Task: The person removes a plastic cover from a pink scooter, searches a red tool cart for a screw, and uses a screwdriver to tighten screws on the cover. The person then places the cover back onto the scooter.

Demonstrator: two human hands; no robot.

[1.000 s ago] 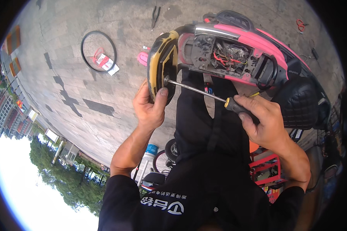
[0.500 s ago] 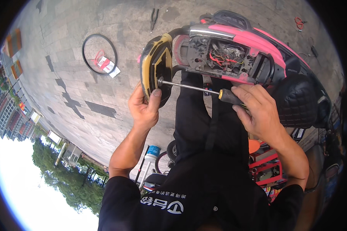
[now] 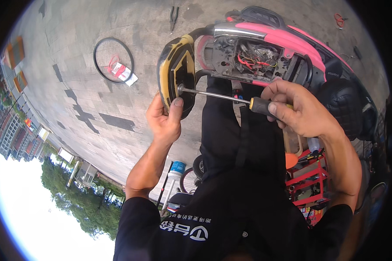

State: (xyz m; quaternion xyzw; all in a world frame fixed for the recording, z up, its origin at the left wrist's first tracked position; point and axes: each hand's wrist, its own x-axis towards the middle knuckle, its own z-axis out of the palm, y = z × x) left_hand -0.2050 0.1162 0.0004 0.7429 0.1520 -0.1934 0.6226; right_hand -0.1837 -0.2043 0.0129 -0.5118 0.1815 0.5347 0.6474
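Note:
My left hand (image 3: 165, 119) is closed around the lower end of a yellow and black backrest pad (image 3: 164, 71), its thumb on the inner face. The pad sits by curved black tubes at the end of a pink and black electric scooter (image 3: 287, 42). My right hand (image 3: 305, 106) holds a screwdriver (image 3: 220, 95) by its black and yellow handle, thumb and fingers pinching it. The long metal shaft runs level to the pad. Its tip meets a round metal fastener (image 3: 181, 89) just above my left thumb; the tip itself is too small to make out.
Loose wires (image 3: 257, 61) fill the scooter's uncovered body cavity. A black seat (image 3: 342, 104) lies at the right. On the paving are a black ring (image 3: 96, 56) around a white packet (image 3: 123, 73), pliers (image 3: 174, 19) and red-handled scissors (image 3: 339, 19). A red rack (image 3: 307, 178) stands near my right arm.
My right hand has turned on the screwdriver handle, its thumb shifting across it and the wrist moving slightly outward. My left hand keeps its hold on the pad.

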